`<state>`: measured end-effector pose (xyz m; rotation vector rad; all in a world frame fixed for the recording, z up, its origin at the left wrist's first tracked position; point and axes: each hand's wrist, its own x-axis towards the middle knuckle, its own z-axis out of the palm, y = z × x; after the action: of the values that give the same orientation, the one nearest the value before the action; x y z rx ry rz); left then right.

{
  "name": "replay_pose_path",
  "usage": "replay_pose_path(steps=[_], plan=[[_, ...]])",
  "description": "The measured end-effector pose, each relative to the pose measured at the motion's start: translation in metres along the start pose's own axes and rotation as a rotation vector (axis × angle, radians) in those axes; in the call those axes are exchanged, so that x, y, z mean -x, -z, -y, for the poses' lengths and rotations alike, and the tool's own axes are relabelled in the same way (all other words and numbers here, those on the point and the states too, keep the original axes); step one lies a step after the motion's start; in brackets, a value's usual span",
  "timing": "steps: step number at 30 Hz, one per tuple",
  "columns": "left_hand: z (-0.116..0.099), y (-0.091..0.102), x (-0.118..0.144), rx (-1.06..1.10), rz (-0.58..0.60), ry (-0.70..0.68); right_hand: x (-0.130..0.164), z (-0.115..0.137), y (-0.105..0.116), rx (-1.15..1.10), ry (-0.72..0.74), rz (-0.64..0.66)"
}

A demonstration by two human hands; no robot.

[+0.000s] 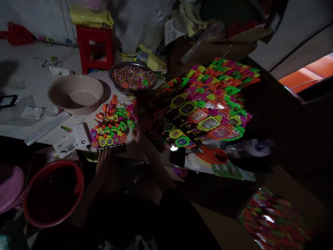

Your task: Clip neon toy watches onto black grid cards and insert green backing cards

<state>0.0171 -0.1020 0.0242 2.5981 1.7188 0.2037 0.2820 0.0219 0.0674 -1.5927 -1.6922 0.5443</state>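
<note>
At the far left edge a pink tub (pixel 9 189) shows only in part, its inside too dark to read. Just beside it stands a red bucket (pixel 53 192); its inside is dark too, and nothing in it can be made out. Above, on the pale floor, a beige basin (pixel 75 93) sits with nothing visible in it. Behind the basin stands a red stool (pixel 95 47) with yellow bags on top.

The left hand (pixel 103 160) lies with fingers loosely spread, fingertips touching the near edge of a black rack (pixel 111 148). A row of small toy watches (pixel 108 139) in pink, yellow, green and orange sits on the rack, with a loose heap of more of them just behind. A white box (pixel 82 134) lies just left of the rack.

The right hand (pixel 137 133) is at the rack's right end, beside the row; it is dim, and I cannot tell whether it pinches anything.

Behind the heap, a metal bowl (pixel 133 76) is full of tiny multicoloured pieces. To the right, a large spread of carded watches (pixel 208 104) fans out in overlapping rows. At the lower right lies a shiny packet (pixel 270 218) of more coloured pieces.
</note>
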Motion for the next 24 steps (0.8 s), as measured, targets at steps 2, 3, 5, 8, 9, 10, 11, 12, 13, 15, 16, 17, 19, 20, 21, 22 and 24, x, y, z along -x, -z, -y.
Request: replay_pose_path(steps=[2, 3, 5, 8, 9, 10, 11, 12, 13, 15, 16, 17, 19, 20, 21, 22, 24], plan=[[0.0, 0.0, 0.0, 0.012, 0.007, -0.001, 0.015, 0.005, 0.001, -0.149, -0.038, 0.028], [0.001, 0.0, 0.0, 0.018, 0.006, -0.002, 0.022, 0.007, 0.0, -0.231, -0.055, 0.047], [0.001, -0.001, 0.0, 0.031, -0.003, -0.006, 0.032, 0.011, -0.004, -0.357, -0.088, 0.083], [0.002, -0.002, 0.0, 0.045, -0.02, 0.001, 0.038, 0.014, -0.015, -0.44, -0.162, 0.086], [0.001, -0.002, 0.0, 0.044, -0.024, 0.001, 0.038, 0.014, -0.018, -0.452, -0.185, 0.083], [0.001, -0.002, 0.0, 0.041, -0.028, 0.0, 0.037, 0.014, -0.022, -0.465, -0.206, 0.081], [0.001, -0.001, 0.0, 0.037, -0.032, -0.001, 0.037, 0.014, -0.025, -0.484, -0.223, 0.084], [0.001, -0.001, -0.001, 0.035, -0.035, -0.003, 0.036, 0.013, -0.027, -0.508, -0.237, 0.096], [0.001, 0.0, -0.001, 0.032, -0.036, -0.001, 0.036, 0.013, -0.029, -0.534, -0.242, 0.111], [0.002, 0.001, -0.001, 0.03, -0.037, -0.002, 0.036, 0.013, -0.031, -0.56, -0.219, 0.142], [0.002, 0.001, -0.001, 0.029, -0.039, -0.005, 0.037, 0.012, -0.031, -0.553, -0.194, 0.147], [0.002, 0.0, -0.001, 0.027, -0.041, -0.009, 0.037, 0.012, -0.032, -0.53, -0.17, 0.149], [0.003, -0.002, -0.001, 0.026, -0.05, -0.01, 0.037, 0.012, -0.034, -0.453, -0.132, 0.15], [0.004, -0.004, -0.001, 0.027, -0.055, -0.005, 0.036, 0.013, -0.035, -0.41, -0.118, 0.155], [0.004, -0.005, -0.001, 0.028, -0.059, 0.001, 0.034, 0.014, -0.037, -0.368, -0.104, 0.162], [0.004, -0.007, -0.001, 0.027, -0.06, 0.005, 0.033, 0.015, -0.039, -0.326, -0.089, 0.171], [0.004, -0.01, -0.001, 0.016, -0.064, 0.011, 0.029, 0.017, -0.044, -0.252, -0.062, 0.181]])
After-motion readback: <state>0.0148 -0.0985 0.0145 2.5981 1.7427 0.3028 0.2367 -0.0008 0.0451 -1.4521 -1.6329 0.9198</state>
